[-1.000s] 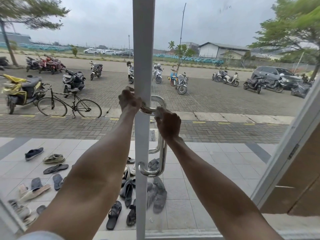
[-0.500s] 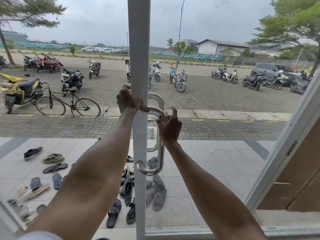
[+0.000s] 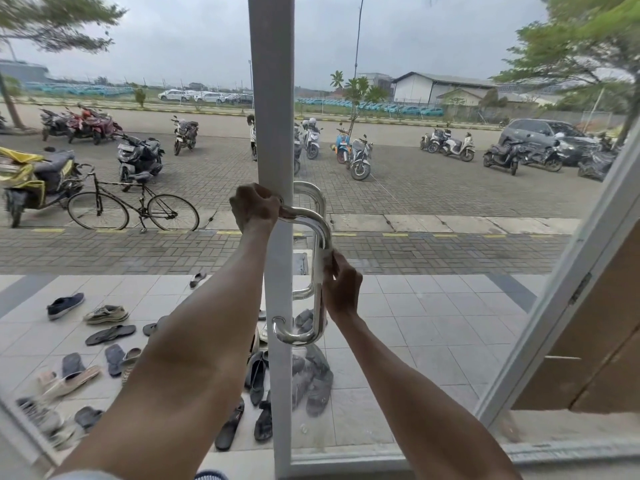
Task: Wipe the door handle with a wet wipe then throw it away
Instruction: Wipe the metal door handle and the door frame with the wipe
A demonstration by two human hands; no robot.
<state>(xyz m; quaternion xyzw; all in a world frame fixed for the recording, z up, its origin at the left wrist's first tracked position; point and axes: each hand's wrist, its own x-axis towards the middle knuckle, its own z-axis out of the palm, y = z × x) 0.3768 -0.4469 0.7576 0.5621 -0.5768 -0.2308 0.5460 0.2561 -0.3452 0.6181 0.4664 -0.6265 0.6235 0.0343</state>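
Extending from the lower edge, two bare forearms meet at the door handle [image 3: 323, 237], a chrome loop mounted on the white door frame [image 3: 273, 98]. The left hand [image 3: 254, 207] is curled round the handle's upper end beside the frame. Lower down, the right hand [image 3: 341, 285] pinches the upright bar, with a pale wet wipe [image 3: 325, 260] barely discernible under its fingertips. Beyond the glass lie scattered sandals [image 3: 110, 335], a bicycle [image 3: 121, 183] and parked motorbikes [image 3: 138, 157]. The frame hides part of the yard.

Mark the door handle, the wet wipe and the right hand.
door handle [image 3: 321, 237]: head view, upper part of its vertical bar.
wet wipe [image 3: 325, 262]: head view, white fold showing above the fingers.
right hand [image 3: 341, 289]: head view, back of the hand.
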